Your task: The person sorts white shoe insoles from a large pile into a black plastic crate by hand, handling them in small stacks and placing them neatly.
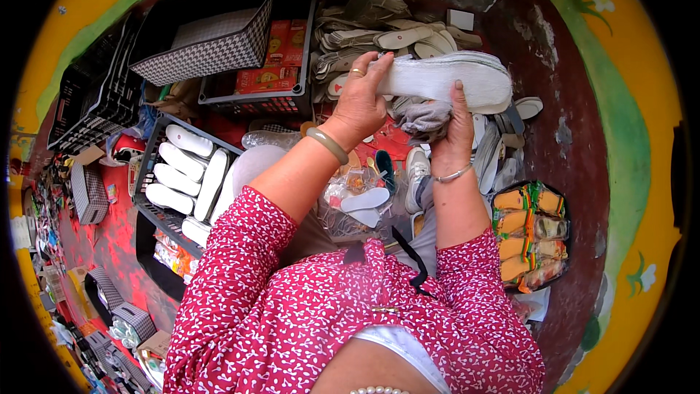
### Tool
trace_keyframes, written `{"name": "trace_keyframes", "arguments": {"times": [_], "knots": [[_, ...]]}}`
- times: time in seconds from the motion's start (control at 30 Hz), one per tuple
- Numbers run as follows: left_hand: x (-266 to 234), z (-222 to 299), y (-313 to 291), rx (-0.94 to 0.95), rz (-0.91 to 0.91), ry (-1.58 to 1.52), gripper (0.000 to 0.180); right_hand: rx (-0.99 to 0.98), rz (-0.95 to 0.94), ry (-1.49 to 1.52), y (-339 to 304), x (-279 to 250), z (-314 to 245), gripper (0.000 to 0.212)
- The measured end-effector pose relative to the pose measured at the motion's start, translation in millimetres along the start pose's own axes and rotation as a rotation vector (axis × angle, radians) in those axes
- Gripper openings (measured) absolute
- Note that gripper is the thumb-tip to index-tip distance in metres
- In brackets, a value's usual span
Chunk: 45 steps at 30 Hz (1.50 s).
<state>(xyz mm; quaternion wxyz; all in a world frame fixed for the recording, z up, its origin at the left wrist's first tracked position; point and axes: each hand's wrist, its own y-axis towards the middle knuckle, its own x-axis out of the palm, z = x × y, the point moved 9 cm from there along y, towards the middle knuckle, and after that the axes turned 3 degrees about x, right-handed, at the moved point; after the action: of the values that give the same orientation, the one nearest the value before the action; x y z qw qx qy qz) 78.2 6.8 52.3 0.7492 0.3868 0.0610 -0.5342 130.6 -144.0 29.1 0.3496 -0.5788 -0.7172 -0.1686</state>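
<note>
In front of me I hold up a thick stack of white insoles (459, 76). My left hand (361, 98) is closed around its narrower left end. Below the broad end, my right hand (453, 128) has its thumb against the stack's lower edge. A crumpled grey cloth (423, 118) is bunched in that same hand; its other fingers are mostly hidden. Loose pale insoles (364, 201) lie on clear plastic between my legs. More beige insoles (401, 36) are piled behind the raised stack.
Left of me, a black crate (157, 208) holds several white insoles. Behind it stand a box with red packets (281, 51) and a checkered basket (211, 51). On the right is a tray of orange packages (515, 233). A dark red wall (569, 87) curves along the right.
</note>
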Motion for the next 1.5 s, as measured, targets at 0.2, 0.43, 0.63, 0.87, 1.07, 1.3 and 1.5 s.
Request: {"name": "trace_keyframes", "arguments": {"times": [0.2,0.43,0.63,0.87,1.07,1.3,1.5], "knots": [[-5.4,12.9,0.5,-0.003,0.083,0.042,0.07,0.012,-0.013,0.009,6.4,-10.8,-0.2,0.058],[-7.7,-13.4,4.7,-0.02,0.054,-0.128,0.062,0.015,0.02,-0.006,-0.1,-5.3,-12.2,0.053],[-2.7,-18.8,4.1,-0.284,0.007,-0.489,0.059,-0.018,0.045,-0.028,3.5,-14.2,-17.0,0.057],[0.9,-32.1,-2.7,-0.294,0.006,-0.023,0.059,-0.139,-0.049,-0.24,-6.9,3.3,-10.2,0.047],[-9.5,-56.4,-6.3,-0.561,0.209,-0.798,0.046,-0.111,-0.223,-0.388,-20.2,28.8,1.4,0.031],[-13.4,-42.2,3.2,-0.474,0.133,-1.39,0.046,-0.071,-0.465,-0.341,-11.1,31.9,-18.3,0.043],[-12.0,-15.4,5.6,-0.416,-0.128,-1.121,0.053,0.451,-0.556,0.165,-13.5,37.2,-8.9,0.037]]}}
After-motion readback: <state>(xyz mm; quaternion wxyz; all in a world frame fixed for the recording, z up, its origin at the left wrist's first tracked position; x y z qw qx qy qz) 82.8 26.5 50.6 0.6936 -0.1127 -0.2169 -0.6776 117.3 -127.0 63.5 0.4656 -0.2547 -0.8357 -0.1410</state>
